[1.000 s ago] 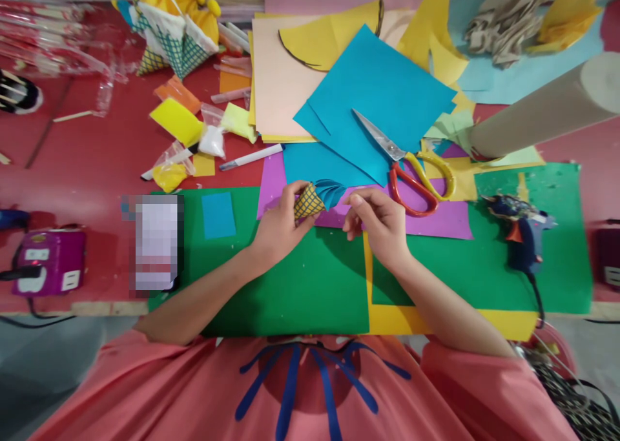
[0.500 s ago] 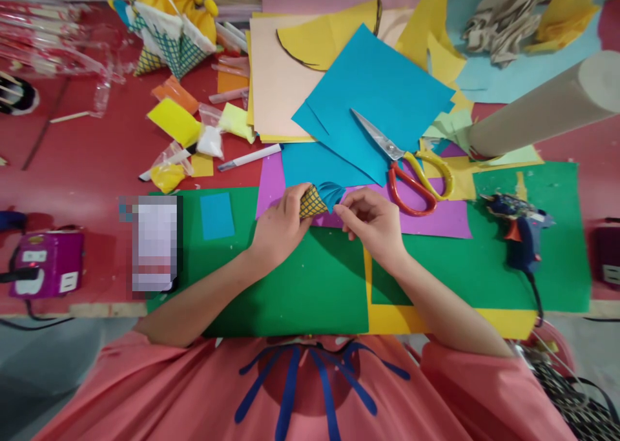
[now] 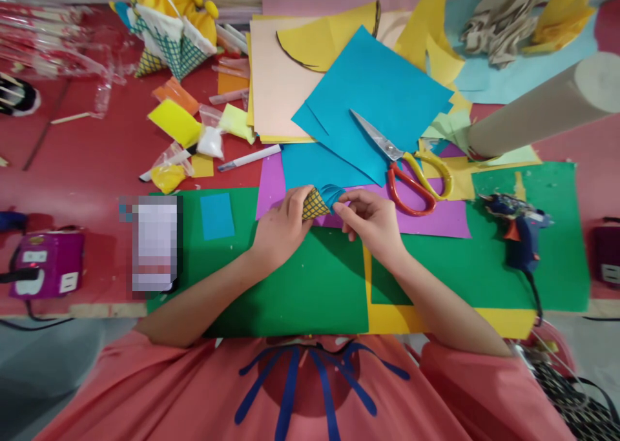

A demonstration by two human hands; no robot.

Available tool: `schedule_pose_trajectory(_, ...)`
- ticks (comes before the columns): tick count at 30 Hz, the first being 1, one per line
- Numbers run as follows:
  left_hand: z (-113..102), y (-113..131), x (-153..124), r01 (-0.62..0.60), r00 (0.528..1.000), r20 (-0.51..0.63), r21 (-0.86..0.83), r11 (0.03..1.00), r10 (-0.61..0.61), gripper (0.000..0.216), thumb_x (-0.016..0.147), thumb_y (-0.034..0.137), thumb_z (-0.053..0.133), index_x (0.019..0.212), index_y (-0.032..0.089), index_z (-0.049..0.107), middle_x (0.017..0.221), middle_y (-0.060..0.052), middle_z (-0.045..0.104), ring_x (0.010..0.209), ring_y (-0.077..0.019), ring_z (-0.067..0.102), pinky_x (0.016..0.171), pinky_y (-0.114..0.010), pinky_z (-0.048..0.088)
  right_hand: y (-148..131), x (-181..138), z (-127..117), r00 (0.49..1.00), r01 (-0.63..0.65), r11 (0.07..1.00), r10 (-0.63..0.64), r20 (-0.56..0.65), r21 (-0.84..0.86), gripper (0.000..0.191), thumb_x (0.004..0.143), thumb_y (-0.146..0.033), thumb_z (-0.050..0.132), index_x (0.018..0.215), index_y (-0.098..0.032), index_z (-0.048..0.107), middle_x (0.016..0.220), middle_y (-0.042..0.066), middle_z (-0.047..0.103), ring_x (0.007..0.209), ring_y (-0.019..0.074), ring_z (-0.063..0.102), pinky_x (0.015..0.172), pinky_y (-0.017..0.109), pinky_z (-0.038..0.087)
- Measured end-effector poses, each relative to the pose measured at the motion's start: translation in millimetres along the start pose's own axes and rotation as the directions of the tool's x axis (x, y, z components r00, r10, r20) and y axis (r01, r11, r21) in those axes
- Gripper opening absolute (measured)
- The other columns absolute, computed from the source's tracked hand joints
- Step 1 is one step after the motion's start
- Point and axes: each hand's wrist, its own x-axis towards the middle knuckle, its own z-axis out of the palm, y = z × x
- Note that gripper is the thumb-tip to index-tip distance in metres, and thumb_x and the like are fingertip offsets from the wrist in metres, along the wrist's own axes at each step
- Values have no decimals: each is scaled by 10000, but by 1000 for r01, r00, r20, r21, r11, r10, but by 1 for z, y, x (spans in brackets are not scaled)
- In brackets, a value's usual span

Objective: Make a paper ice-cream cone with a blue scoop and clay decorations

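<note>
My left hand [image 3: 281,229] is closed around a small yellow paper cone with a black grid pattern [image 3: 314,205]. Pleated blue paper [image 3: 332,193] fans out of the cone's open end. My right hand [image 3: 372,223] pinches the edge of that blue paper with thumb and fingertips, right beside the cone. Both hands rest over a green sheet [image 3: 300,279] and a purple sheet [image 3: 436,218] on the red table.
Red and yellow scissors [image 3: 411,170] lie on blue paper [image 3: 378,99] just beyond my right hand. A blue glue gun [image 3: 520,231] rests at the right. A blurred phone [image 3: 155,242] and a purple device [image 3: 46,263] sit left. A cardboard tube [image 3: 537,108] lies far right.
My right hand has moved left toward the cone and closed its fingertips on the pleated blue paper. The left hand keeps its hold on the cone.
</note>
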Motion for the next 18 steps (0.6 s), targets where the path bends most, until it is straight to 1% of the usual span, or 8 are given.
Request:
schedule_pose_trajectory(5, 3, 0, -2, -10, 1000, -12, -44, 999, 10, 486, 860, 199, 561, 1314, 202, 387, 1308, -139, 559, 1127, -267, 639, 844, -349, 560, -1, 1, 0, 998, -55, 996, 56, -7, 66, 316, 743, -441, 738, 820, -149, 644, 443, -61, 563, 294, 54, 448, 300, 169, 320)
schedule_pose_trajectory(9, 4, 0, -2, 6, 1000, 9, -88, 996, -5, 486, 869, 228, 574, 1313, 209, 379, 1299, -144, 559, 1121, -276, 640, 818, -351, 562, 0, 1, 0, 999, -36, 997, 37, -18, 75, 290, 751, -420, 735, 813, -147, 662, 423, -65, 551, 284, 48, 426, 294, 166, 298)
schedule_pose_trajectory(12, 4, 1, -2, 21, 999, 29, -124, 992, -17, 487, 877, 258, 568, 1316, 206, 363, 1288, -151, 564, 1096, -283, 646, 810, -376, 561, 0, 2, 0, 1000, -21, 996, 22, -9, 88, 270, 761, -406, 729, 811, -146, 675, 410, -65, 547, 276, 44, 412, 291, 163, 282)
schedule_pose_trajectory(18, 6, -1, -2, 53, 997, 63, -212, 976, -40, 487, 894, 337, 565, 1314, 204, 359, 1277, -157, 576, 1072, -277, 652, 822, -383, 549, -1, 1, 0, 999, -33, 991, 34, -3, 132, 239, 754, -377, 743, 795, -151, 679, 377, -74, 526, 260, 41, 388, 281, 159, 257)
